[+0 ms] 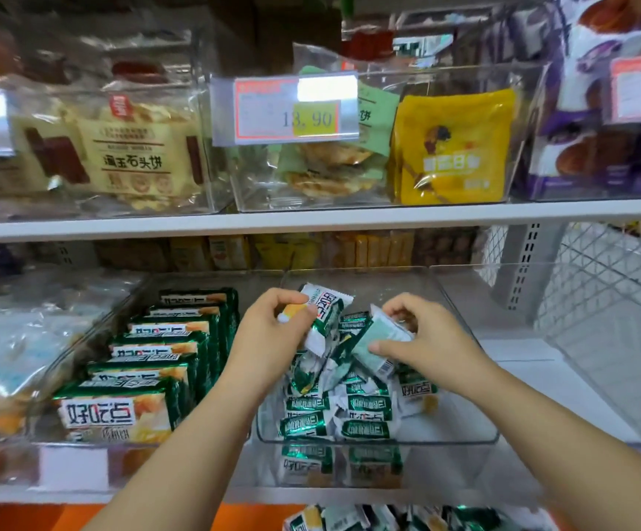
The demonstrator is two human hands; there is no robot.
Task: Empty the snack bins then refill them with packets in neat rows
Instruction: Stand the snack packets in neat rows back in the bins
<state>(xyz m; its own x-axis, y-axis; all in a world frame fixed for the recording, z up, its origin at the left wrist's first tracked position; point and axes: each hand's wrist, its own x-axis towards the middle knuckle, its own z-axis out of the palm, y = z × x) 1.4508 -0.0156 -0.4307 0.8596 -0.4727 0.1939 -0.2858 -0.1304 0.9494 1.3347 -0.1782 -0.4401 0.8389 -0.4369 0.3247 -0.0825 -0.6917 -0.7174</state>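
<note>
Foil snack packets (368, 408) in centre clear bin (380, 441) look light, crinkly, slippery (probably crushable). Left hand (269, 339) pinches one, right hand (432, 339) another; best held by sealed ends.

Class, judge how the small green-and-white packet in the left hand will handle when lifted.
Probably light: the left hand holds the packet with a fingertip pinch. Its glossy foil looks slippery. Crimped ends likely flex.
</note>
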